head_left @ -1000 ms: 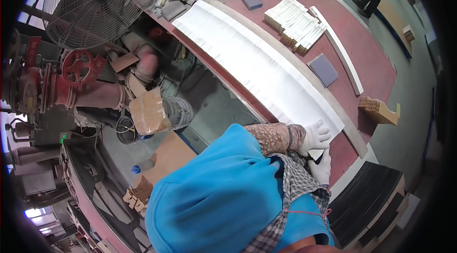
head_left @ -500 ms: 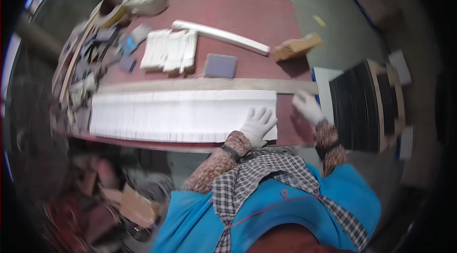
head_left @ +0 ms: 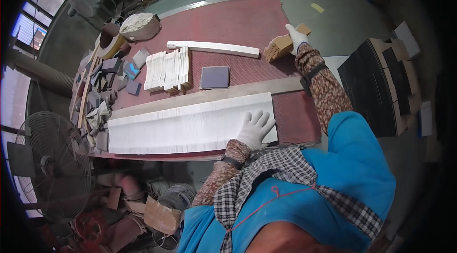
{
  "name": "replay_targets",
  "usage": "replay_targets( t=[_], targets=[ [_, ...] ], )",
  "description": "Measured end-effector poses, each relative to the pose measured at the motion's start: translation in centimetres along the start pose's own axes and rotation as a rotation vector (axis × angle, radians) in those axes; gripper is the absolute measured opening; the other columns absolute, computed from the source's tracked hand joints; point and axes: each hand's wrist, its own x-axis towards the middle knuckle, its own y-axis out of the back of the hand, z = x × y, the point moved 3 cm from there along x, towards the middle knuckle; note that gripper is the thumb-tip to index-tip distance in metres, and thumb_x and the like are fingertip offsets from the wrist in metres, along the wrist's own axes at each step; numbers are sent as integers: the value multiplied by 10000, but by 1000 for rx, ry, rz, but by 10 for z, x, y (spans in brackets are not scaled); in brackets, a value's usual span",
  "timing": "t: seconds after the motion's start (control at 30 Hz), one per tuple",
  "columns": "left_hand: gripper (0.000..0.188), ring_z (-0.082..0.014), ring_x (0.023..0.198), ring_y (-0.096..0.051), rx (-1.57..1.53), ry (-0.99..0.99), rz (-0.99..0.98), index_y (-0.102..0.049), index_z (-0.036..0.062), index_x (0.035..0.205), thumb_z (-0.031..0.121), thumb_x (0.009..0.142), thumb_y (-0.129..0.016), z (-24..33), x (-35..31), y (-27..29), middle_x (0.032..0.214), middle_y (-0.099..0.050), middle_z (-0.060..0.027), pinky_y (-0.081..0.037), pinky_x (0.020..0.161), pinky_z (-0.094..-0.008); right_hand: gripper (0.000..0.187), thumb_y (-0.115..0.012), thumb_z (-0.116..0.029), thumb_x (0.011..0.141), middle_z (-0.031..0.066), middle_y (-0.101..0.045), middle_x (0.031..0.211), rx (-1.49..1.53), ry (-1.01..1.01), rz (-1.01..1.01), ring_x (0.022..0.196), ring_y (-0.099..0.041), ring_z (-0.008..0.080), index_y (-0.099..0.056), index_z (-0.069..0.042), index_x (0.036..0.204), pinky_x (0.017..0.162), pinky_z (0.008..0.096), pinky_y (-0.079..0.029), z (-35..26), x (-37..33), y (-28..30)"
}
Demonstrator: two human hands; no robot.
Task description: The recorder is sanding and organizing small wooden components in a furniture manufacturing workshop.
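Note:
A long row of thin white strips packed side by side (head_left: 190, 124) lies along the near side of the red table (head_left: 209, 20). My left hand (head_left: 255, 128), in a white glove, rests flat on its right end with fingers spread. At the far right edge, my gloved right hand (head_left: 298, 39) has hold of a tan block with a ridged end (head_left: 278, 48), perhaps a brush. Its thumb points up, and the block hides some of its fingers. A grey straight board (head_left: 209, 94) runs along the far side of the row.
Beyond the board lie a grey-purple square pad (head_left: 214, 77), a stack of white strips (head_left: 167, 70) and a white bar (head_left: 213, 49). Tape rolls (head_left: 140, 26) and scraps crowd the left edge. A fan (head_left: 52, 165) stands left; black-faced boxes (head_left: 366, 89) stand right.
My right hand has moved away from beside the row's right end to the far right, onto the tan block. The left hand stays on the row. The view has shifted.

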Motion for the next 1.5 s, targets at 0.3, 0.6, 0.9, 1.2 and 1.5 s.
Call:
replay_targets(
  t=[0.3, 0.6, 0.9, 1.2, 1.5],
  targets=[
    [1022, -378, 1455, -352, 15, -3, 21, -441, 155, 1517, 468, 644, -870, -3, 0, -5, 1516, -436, -163, -259, 1148, -611, 650, -787, -197, 708, 228, -691, 1246, -211, 16, 111, 1103, -707, 292, -614, 119, 1249, 941, 354, -565, 6, 18, 2],
    [1001, -374, 1458, -337, -22, -9, 6, -440, 161, 1516, 437, 657, -873, -3, 0, -4, 1519, -430, -159, -248, 1153, -629, 633, -809, -160, 725, 253, -690, 1213, -194, 3, 238, 1048, -723, 316, -603, 142, 1241, 908, 386, -592, 17, 40, 0],
    [989, -415, 1508, -302, -181, 17, 29, -422, 170, 1557, 462, 691, -801, -8, -4, -20, 1586, -393, -210, -215, 1178, -676, 729, -747, -374, 761, 233, -565, 1432, -1066, 344, 191, 1309, -561, 314, -605, 27, 1353, 1083, 396, -462, -10, 33, -16],
    [1010, -409, 1487, -331, -128, -21, 63, -447, 139, 1524, 504, 659, -822, -11, -3, -24, 1544, -426, -202, -220, 1174, -681, 898, -677, -489, 799, 240, -479, 1556, -1171, 182, 123, 1448, -464, 330, -435, -41, 1539, 1194, 422, -360, -20, 74, -6],
    [984, -403, 1480, -346, -150, -19, 39, -438, 158, 1537, 462, 686, -827, -8, 0, -11, 1557, -422, -199, -224, 1186, -660, 411, -762, -161, 807, 163, -722, 963, 137, 276, -118, 885, -735, 261, -669, 123, 1090, 773, 394, -591, 25, 6, 51]
  ],
)
